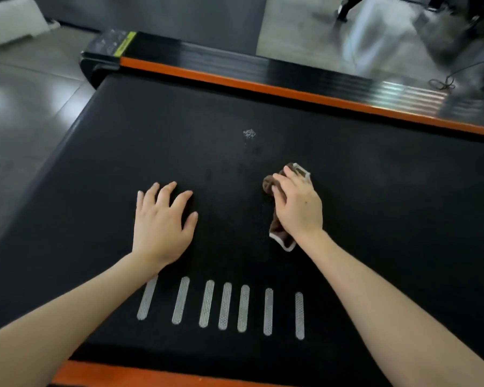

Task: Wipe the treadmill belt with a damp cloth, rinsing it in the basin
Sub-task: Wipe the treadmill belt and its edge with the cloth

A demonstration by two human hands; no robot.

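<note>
The black treadmill belt (pixel 375 219) fills most of the view. My right hand (pixel 298 203) presses a bunched brown cloth (pixel 282 237) with a pale edge against the belt right of centre, fingers curled over it. My left hand (pixel 162 222) lies flat on the belt to the left, fingers spread, holding nothing. A small pale speckled mark (pixel 249 133) and faint damp spots sit on the belt beyond the hands. No basin is in view.
Several grey dotted stripes (pixel 224 305) cross the belt near me. Orange-edged side rails (pixel 291 92) run along the far side and the near edge (pixel 95 375). Glossy grey floor (pixel 25 113) lies to the left, and a cable (pixel 444 82) lies at the far right.
</note>
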